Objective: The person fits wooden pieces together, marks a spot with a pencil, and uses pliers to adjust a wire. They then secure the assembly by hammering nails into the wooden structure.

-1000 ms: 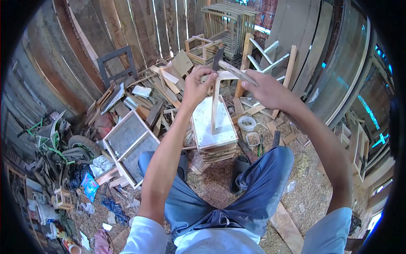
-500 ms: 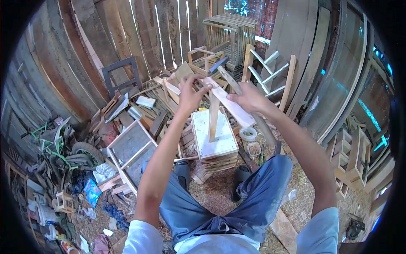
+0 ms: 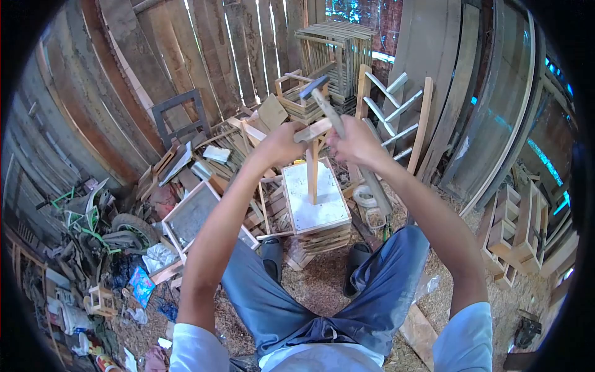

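A hammer (image 3: 328, 110) with a dark blue head slants up from my right hand (image 3: 356, 144), whose fingers are wrapped round its wooden handle. My left hand (image 3: 282, 145) grips the left end of a short pale board (image 3: 315, 129). The right end of that board meets my right hand. Under the board an upright wooden strip (image 3: 312, 173) stands on a white-topped box (image 3: 300, 214), and its upper end lies close to the board. Whether the two pieces touch is hard to tell.
Wood scraps (image 3: 271, 113) and a framed panel (image 3: 197, 211) lie left of the box. Plastic tubs (image 3: 364, 196) sit at its right. Slatted frames (image 3: 365, 46) stand behind, near a white-runged frame (image 3: 396, 115). A green motorbike (image 3: 90, 217) is at far left.
The board has turned from slanting down to the right to lying nearly crosswise. My right hand has shifted slightly left with the hammer, and my left hand has moved down.
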`<control>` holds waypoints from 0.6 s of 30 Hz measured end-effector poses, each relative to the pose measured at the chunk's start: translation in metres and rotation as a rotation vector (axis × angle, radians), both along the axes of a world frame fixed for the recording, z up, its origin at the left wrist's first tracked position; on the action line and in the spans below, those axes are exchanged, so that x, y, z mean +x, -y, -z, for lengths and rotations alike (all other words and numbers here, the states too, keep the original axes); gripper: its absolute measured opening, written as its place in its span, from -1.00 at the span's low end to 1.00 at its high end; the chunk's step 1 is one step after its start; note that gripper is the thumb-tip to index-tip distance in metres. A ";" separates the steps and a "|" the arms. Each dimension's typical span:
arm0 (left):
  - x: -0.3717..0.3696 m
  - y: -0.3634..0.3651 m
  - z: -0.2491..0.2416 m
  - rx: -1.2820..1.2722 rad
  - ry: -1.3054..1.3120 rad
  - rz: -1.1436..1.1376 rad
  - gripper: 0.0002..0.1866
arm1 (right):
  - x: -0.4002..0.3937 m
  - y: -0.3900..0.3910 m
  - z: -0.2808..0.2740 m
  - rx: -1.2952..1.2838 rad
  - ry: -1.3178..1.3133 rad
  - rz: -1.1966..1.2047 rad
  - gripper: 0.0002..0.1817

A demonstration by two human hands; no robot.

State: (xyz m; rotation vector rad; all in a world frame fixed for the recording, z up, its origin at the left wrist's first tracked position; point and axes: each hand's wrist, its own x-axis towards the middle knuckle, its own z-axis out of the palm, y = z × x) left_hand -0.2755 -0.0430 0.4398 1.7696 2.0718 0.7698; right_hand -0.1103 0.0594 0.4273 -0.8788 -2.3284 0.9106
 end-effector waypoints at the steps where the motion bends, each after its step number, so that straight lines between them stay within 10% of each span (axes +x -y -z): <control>1: -0.002 -0.001 0.001 0.037 -0.047 0.009 -0.47 | 0.003 -0.001 -0.002 0.080 0.005 0.017 -0.72; 10: -0.023 -0.012 0.030 0.623 -0.500 0.180 -0.57 | 0.009 -0.017 0.009 0.243 -0.021 -0.001 -0.52; 13: -0.007 -0.009 0.042 0.656 -0.449 -0.213 -0.68 | 0.008 0.000 0.006 0.183 -0.017 0.043 -0.51; 17: 0.022 -0.010 0.023 0.267 0.751 -0.384 -0.51 | 0.004 -0.003 0.018 0.100 -0.087 -0.037 -0.51; 18: 0.013 -0.015 0.033 0.293 0.609 -0.269 -0.30 | 0.002 -0.008 0.024 -0.044 -0.192 -0.166 -0.56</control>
